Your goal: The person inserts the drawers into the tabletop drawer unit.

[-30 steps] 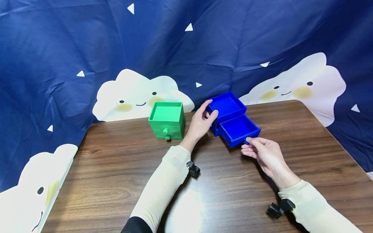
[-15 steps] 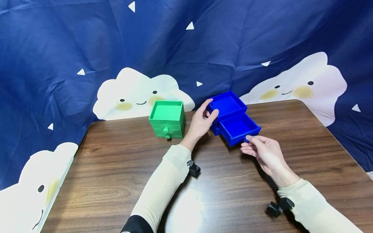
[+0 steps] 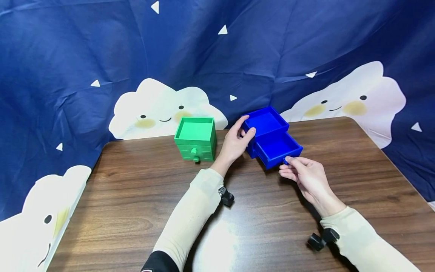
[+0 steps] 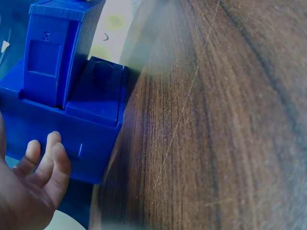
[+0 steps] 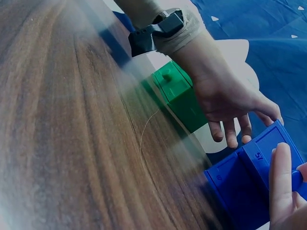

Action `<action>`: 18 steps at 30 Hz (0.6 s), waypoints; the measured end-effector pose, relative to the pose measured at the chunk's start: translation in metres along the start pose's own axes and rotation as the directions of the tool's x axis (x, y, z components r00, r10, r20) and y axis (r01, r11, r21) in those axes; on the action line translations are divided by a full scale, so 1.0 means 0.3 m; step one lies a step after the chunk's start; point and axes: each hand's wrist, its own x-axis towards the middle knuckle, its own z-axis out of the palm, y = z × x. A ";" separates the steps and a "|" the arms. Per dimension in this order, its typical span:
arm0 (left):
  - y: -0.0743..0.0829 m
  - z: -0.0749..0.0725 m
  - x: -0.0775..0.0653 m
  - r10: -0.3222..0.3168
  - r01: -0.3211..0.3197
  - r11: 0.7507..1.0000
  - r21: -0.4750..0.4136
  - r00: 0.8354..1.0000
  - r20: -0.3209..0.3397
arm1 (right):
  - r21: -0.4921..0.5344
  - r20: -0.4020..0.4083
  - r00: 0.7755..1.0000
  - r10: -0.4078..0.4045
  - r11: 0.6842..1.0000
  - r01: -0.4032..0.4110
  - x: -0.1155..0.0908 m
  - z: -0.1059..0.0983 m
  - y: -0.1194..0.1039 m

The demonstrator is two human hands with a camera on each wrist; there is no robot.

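Note:
A small blue drawer cabinet (image 3: 266,122) with a shallow open top stands at the back of the table, right of centre. Its upper drawer (image 3: 276,146) is pulled partly out toward the lower right, and its inside looks bare. My left hand (image 3: 236,142) holds the cabinet at its left side, thumb on the top's near rim; in the left wrist view several fingers (image 4: 56,153) lie along the side wall. With thumb and forefinger my right hand (image 3: 310,179) pinches the round knob (image 3: 285,161) on the drawer's front. Raised digits mark the drawer's side wall (image 5: 259,160).
A green drawer cabinet (image 3: 195,139) with two knobs stands left of my left hand, its drawers closed. The brown wood-grain table (image 3: 136,211) ends just behind both cabinets, against a dark blue cloth (image 3: 190,45) with printed clouds.
The blue drawer has slid slightly inward, with my right hand moving a little up and left on its knob. My left hand keeps its place on the cabinet.

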 end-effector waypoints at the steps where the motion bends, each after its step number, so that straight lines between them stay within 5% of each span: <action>1: 0.000 0.000 0.000 0.000 0.000 1.000 0.000 1.000 0.000 | -0.001 -0.001 1.000 0.000 1.000 0.000 0.002 0.001 0.000; 18: -0.003 -0.002 0.002 0.004 -0.004 0.999 0.034 1.000 -0.001 | -0.026 -0.017 1.000 0.011 1.000 -0.012 0.055 0.024 0.009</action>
